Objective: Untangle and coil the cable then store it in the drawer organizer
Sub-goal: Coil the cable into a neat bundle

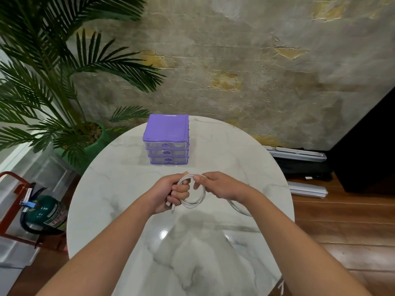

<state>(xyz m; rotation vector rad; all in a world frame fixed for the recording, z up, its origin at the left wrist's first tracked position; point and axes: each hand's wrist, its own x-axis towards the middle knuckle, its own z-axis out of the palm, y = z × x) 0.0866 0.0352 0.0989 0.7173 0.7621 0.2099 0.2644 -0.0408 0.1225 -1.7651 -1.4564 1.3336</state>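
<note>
Left hand [171,194]: fingers curled round a gathered bundle of loops of the white cable [193,196], one plug end hanging just below the fist.
Right hand [220,185]: thumb and fingers pinching the same cable at the top of the loop, feeding the next turn; a loose tail runs out beneath the wrist.
Cable: held in the air above the counter [245,167], on the near side of the drawer organizer [166,139], apart from it.
Step, as judged: coiling under way, tangles apparently gone, tail not yet wound in.
Next move calls for: laying the remaining tail onto the loops, then freeing one hand to pull a drawer.
Drawer organizer: purple, three drawers, all pushed in; this stands in the way of storing.
Left of the organizer: potted palm [64,82]; below it on the floor, a fire extinguisher [46,212].
</note>
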